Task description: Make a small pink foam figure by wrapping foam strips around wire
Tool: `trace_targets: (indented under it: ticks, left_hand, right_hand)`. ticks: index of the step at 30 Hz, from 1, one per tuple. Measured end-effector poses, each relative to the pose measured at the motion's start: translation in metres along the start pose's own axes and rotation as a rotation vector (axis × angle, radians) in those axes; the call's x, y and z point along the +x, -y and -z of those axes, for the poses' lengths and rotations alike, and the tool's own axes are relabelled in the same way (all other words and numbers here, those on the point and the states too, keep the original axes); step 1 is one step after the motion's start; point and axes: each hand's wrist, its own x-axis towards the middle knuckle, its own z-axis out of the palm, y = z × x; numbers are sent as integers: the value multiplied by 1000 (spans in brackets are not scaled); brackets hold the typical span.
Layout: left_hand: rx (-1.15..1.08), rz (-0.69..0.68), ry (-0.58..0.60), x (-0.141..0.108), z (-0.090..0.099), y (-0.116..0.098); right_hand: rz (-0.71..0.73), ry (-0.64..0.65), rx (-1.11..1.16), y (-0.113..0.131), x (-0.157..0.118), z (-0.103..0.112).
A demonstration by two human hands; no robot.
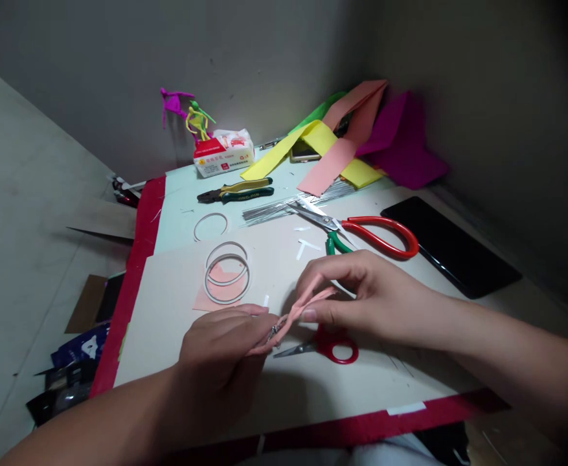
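Left forearm (118, 408) and right forearm (478, 336) nearest camera, both bare, reaching in over the bench (152, 304). Left hand (225, 336): fingers bent in, no clear gap, gripping the lower end of a pink twisted piece (291, 317); silvery wire (274, 331) shows beside the thumb. Right hand (361, 291): thumb and forefinger brought together on the upper part of the same piece, its split ends sticking up between them; remaining fingers curled, partly hidden. Piece is held between both hands, above the bench, slanting up to the right.

Small red scissors (342, 353) lie below the right hand, blades toward the left. Two overlapping rings (227, 301) sit on a pink paper scrap (200, 301) beyond the left hand, third ring (210, 215) just past them. Farther back: pliers (245, 191), bundle of thin wires (274, 210), large scissors (385, 226) with red handles, green-handled tool (331, 244) partly covered. Black slab-like device (451, 246) at right. Rear: tissue pack (225, 155), purple figure (174, 102) and yellow figure (197, 122) by it; yellow strip (284, 155), pink strip (332, 165), purple sheet (405, 149) near the wall
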Motion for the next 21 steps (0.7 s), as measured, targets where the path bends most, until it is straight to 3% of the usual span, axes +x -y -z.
trace_targets:
  ticks: [3, 6, 9, 13, 18, 21]
  left_hand:
    - [-26, 13, -21, -1, 0, 1]
    - [-29, 111, -38, -3, -2, 2]
    - [18, 267, -38, -3, -5, 0]
    - [31, 365, -51, -1, -5, -5]
    - [20, 366, -80, 4, -1, -8]
    - [2, 365, -158, 5, 1, -7]
  right_hand:
    - [263, -161, -183, -4, 0, -4]
    - [498, -305, -397, -9, -2, -7]
    - [608, -326, -558, -12, -4, -8]
    - [521, -341, -531, -10, -6, -8]
    - [125, -269, -232, -3, -3, -3]
    - [136, -295, -175, -5, 0, -1]
